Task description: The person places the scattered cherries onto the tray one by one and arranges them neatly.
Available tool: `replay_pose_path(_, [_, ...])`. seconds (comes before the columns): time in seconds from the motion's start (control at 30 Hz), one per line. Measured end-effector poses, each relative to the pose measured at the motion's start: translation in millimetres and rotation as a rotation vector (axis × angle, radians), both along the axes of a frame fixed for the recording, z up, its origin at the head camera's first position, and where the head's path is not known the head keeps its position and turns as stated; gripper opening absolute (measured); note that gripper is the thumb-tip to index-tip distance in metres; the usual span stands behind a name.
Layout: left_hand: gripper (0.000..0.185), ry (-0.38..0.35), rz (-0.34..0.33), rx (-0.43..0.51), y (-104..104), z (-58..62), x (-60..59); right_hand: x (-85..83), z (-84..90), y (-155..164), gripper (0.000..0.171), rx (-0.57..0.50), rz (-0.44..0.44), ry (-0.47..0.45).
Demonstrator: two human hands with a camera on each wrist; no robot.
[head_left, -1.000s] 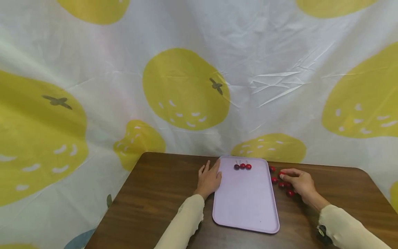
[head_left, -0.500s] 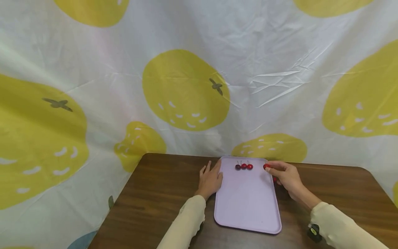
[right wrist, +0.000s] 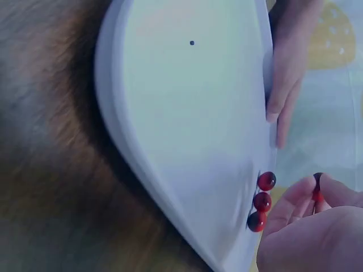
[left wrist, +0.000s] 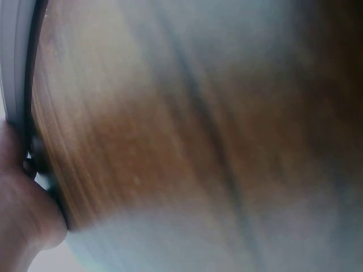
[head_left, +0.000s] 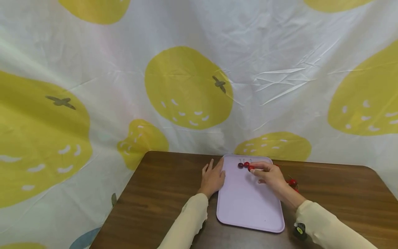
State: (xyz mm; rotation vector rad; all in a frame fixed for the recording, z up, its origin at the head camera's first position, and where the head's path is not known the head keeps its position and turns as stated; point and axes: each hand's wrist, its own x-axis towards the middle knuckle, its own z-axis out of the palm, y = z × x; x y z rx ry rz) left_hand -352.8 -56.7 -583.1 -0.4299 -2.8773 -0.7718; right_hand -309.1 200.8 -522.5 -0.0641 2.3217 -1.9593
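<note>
Right hand pinches a cherry over the tray's far end beside three cherries already lined up, more waiting on the table; flat left hand steadies the tray.

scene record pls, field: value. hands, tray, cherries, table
left hand: flat on the table, fingers against the tray's left edge
right hand: over the tray's far end, pinching a cherry
tray: lilac, on the table, long side running away from the person
cherries on tray: three in a row at the far end
loose cherries: on the table right of the tray, partly hidden by the right hand
table: dark wood
</note>
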Motion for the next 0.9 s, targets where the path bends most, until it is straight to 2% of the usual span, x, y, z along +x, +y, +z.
replay_pose_path(0.23, [0.059, -0.012, 0.005, -0.022, 1.2, -1.2, -2.9, -6.8, -10.6, -10.9, 0.042, -0.042, 0.056, 0.061])
replay_pose_path(0.5, [0.059, -0.007, 0.008, -0.026, 1.2, -0.3, -3.2, -10.6, -14.7, -22.1, 0.035, 0.099, 0.076, 0.130])
replay_pose_path(0.63, [0.059, -0.012, 0.005, -0.022, 1.4, 0.2, -3.0, -10.7, -14.8, -27.1, 0.031, 0.174, 0.091, 0.124])
replay_pose_path(0.9, [0.059, -0.014, 0.011, -0.033, 1.6, -2.6, -3.1, -14.3, -15.4, -33.0, 0.029, 0.238, 0.103, 0.122])
